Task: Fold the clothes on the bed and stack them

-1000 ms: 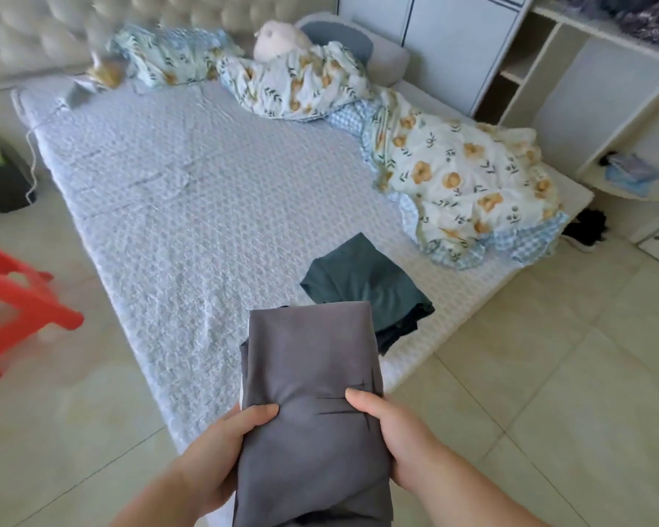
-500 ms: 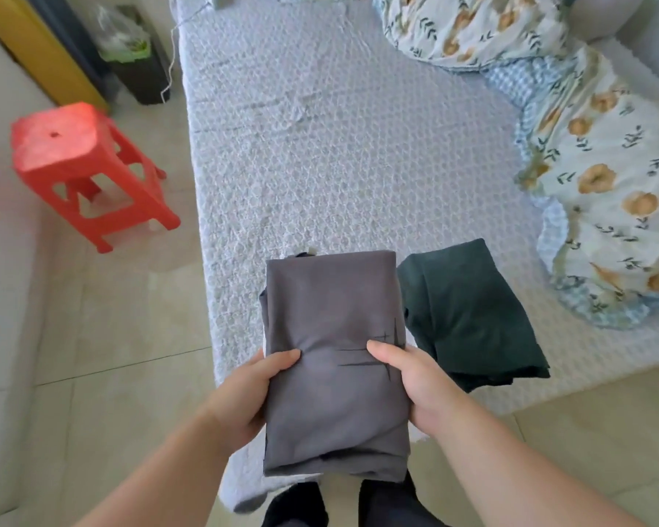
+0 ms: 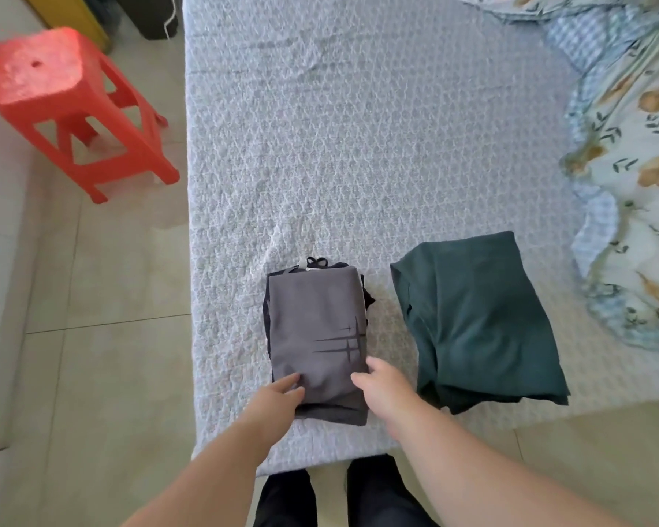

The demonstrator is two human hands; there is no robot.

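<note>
A folded grey garment (image 3: 312, 329) with a dark line print lies on the quilted bed (image 3: 358, 146) near its front edge. It rests on a darker folded piece (image 3: 369, 298) that peeks out along its sides. My left hand (image 3: 278, 397) rests on the grey garment's near left corner, thumb and fingers fairly straight. My right hand (image 3: 381, 386) touches its near right edge with relaxed fingers. A dark green garment (image 3: 480, 317), loosely folded, lies just to the right, apart from the grey stack.
A floral quilt (image 3: 632, 184) is bunched along the bed's right side. A red plastic stool (image 3: 54, 93) stands on the tiled floor to the left. A dark bin (image 3: 149, 13) sits beyond the bed's far left corner. My legs stand at the bed's edge.
The grey garment, held up in both hands before, now lies on the bed left of the green one. Both hands have loosened their grip. The view has tilted down.
</note>
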